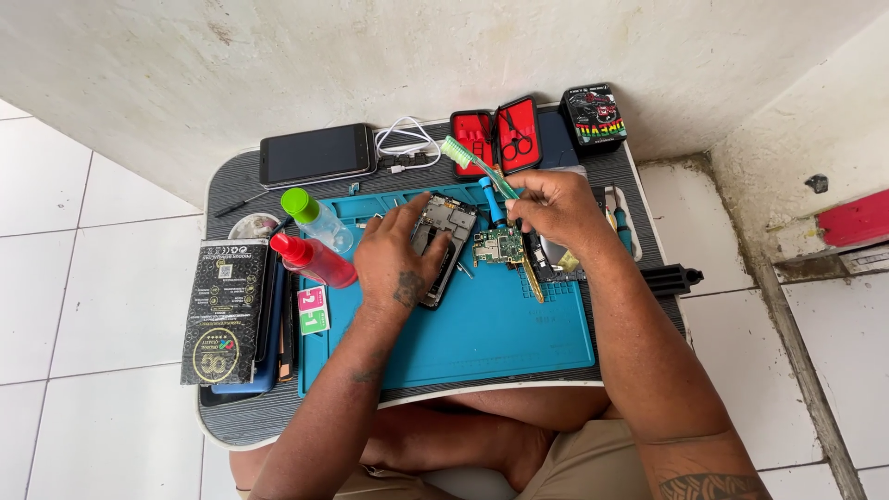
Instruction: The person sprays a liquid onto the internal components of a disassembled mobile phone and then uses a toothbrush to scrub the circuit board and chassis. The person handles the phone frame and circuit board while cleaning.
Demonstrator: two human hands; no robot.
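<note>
Using the blue work mat [482, 338] as the anchor: off its left edge sat a black retail box [222, 310] stacked on a darker case, and just at the mat's left border two little bottles lay tipped over, one red [315, 261] and one clear with a green cap [315, 218]. Behind the mat's top-left corner was a dark phone [317, 155], screen off, with a white cable [406, 141] beside it.

On the mat itself, the left hand [398, 264] was pressed flat, fingers spread, over an opened phone frame [443, 243], pinning it down. Right next to it, still over the mat's upper middle, the right hand [556, 211] was closed around a green toothbrush [477, 167], bristle end pointing up and away, and also pinched a green circuit board [500, 246] just above the mat. Behind the mat's top edge stood an open red tool case [497, 137] with scissors, then a small dark box [594, 115] further right.
</note>
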